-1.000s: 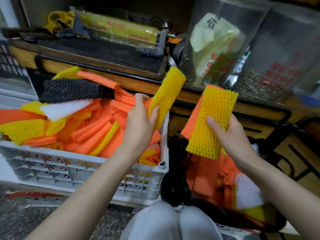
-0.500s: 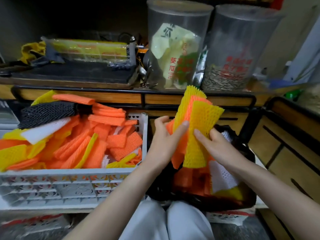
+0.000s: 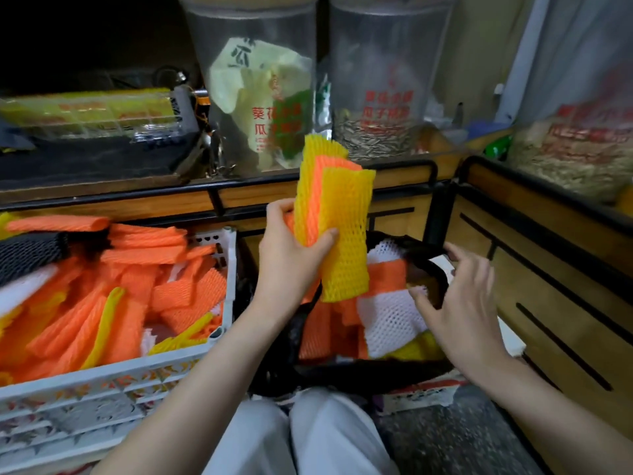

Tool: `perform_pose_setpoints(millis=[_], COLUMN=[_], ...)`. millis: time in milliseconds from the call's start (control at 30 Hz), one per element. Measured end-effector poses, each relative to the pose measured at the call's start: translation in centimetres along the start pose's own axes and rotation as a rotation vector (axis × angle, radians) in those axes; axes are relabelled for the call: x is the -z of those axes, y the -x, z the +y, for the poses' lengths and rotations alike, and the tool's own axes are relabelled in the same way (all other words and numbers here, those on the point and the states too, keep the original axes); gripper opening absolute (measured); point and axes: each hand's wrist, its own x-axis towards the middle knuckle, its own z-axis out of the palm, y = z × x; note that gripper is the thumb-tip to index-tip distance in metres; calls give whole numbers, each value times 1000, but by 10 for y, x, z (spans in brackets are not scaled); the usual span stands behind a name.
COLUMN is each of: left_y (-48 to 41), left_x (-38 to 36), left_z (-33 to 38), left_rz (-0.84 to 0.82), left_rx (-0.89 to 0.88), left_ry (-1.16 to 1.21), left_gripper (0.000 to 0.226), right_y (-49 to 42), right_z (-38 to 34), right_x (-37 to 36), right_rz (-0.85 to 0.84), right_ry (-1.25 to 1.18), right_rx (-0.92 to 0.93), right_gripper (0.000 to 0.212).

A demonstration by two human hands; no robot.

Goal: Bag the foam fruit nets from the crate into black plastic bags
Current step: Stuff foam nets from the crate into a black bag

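left hand (image 3: 287,258) now clamps the foam net stack (image 3: 339,228) alone; right hand (image 3: 459,303) goes free, fingers apart by the black bag (image 3: 342,370), probably loading next

We've got a yellow-and-orange stack of foam nets (image 3: 337,231) upright in our left hand (image 3: 291,262), above the open black bag (image 3: 342,370) holding orange and white nets (image 3: 387,310); the white crate (image 3: 102,375) alongside brims with orange ones.

Held nets (image 3: 346,241) were yellow outside, orange between, diamond mesh. Crate (image 3: 102,382) was white, lattice walls. Crate nets (image 3: 137,296) were mostly orange, few yellow, white; one black net (image 3: 27,248). Bag (image 3: 342,371) was black. Jars (image 3: 376,63) bore red lettering. Worktop (image 3: 137,204) was tan, black-trimmed.
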Motion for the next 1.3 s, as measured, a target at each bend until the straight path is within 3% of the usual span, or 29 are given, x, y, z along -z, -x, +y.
perform_pose_setpoints(millis=[100,200,333,500,667,800,867,1000,1100,1200,1300], left_y=[-1,-2,-1,10,19,6,-4,-12,-9,-8,-9], left_x=[-9,-19,-36,-60,-83,-93,-93,-98,-108,-113,-113], left_z=[8,19,23,3,-12,-21,-23,-33,-45,-39,-34], left_rz=[-2,5,-59,-106,-361,-643,-720,-877,-1037,-883,-781], left_rx=[-21,-53,-112,-217,-299,-166,-149,-297,-227,-152,-219], left_ry=[36,61,35,-187,-401,-529,-680,-1114,-931,-524,-448], left_gripper=[51,49,45,52,58,49,53,54,62,74,63], right_y=[-3,-17,-32,-51,-67,-72,-72,-74,-75,-77,-80], right_z=[9,17,23,34,42,50,52,48,41,40,43], right_x=[-2,1,7,19,32,34,35,36,36,35,35], right_rz=[88,-3,-166,-116,-64,-30,-27,-23,-24,-24,-16], right_ry=[89,-37,-351,-563,-567,-579,-601,-620,-613,-588,-593], right_rx=[-22,-102,-227,-276,-287,-270,-270,-245,-230,-221,-236], right_gripper=[79,76,37,7,15,18,15,12,11,10,11])
